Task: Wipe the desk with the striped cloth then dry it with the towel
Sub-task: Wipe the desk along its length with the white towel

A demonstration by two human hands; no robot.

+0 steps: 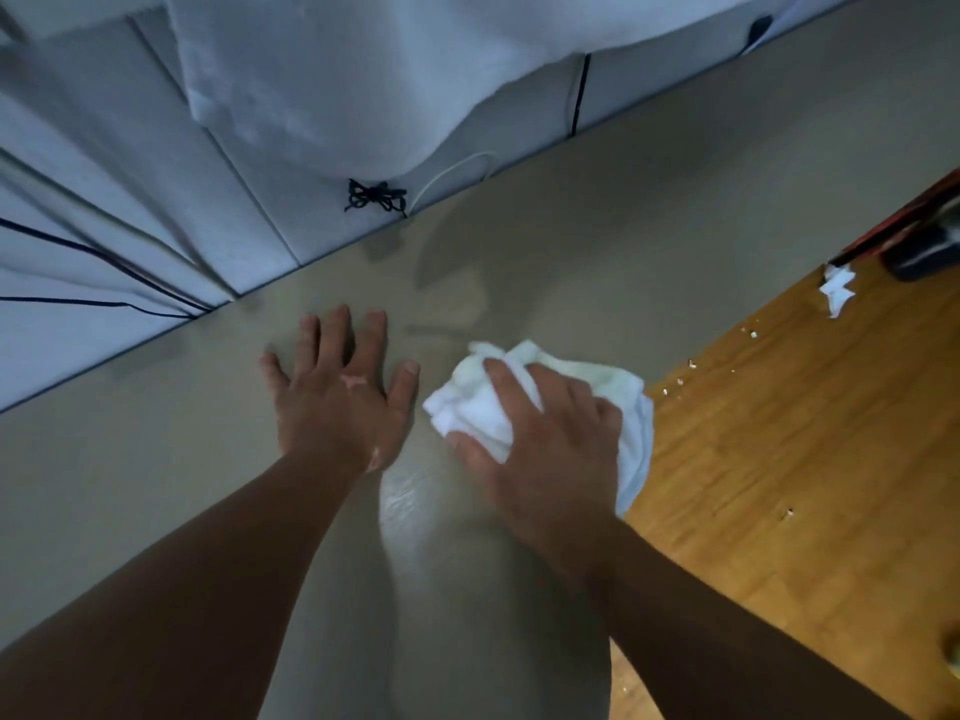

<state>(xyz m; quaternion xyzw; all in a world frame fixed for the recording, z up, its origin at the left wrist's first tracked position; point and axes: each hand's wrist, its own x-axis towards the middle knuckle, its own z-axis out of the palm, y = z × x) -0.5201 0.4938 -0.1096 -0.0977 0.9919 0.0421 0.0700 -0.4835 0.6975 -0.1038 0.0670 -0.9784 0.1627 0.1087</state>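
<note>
Here, right hand (545,439) grips one white towel (475,402) on the desk (156,470); left hand (337,407) rests flat, fingers (336,332) spread.

Pale panelled wall (130,210) runs from nine to twelve o'clock, a knotted black cord (376,196) at twelve; wooden floor (805,459) at three, littered with white scraps (836,291).

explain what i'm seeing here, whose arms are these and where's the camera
No machine here: these are a person's two bare arms, filmed by one wide-angle camera worn on the head, looking down. The left hand lies flat, fingers spread, on the grey desk. The right hand grips a bunched white towel and presses it on the desk near its right edge. A shiny streak nearer the camera looks damp. Beyond the edge is a wooden floor with small white scraps.
</note>
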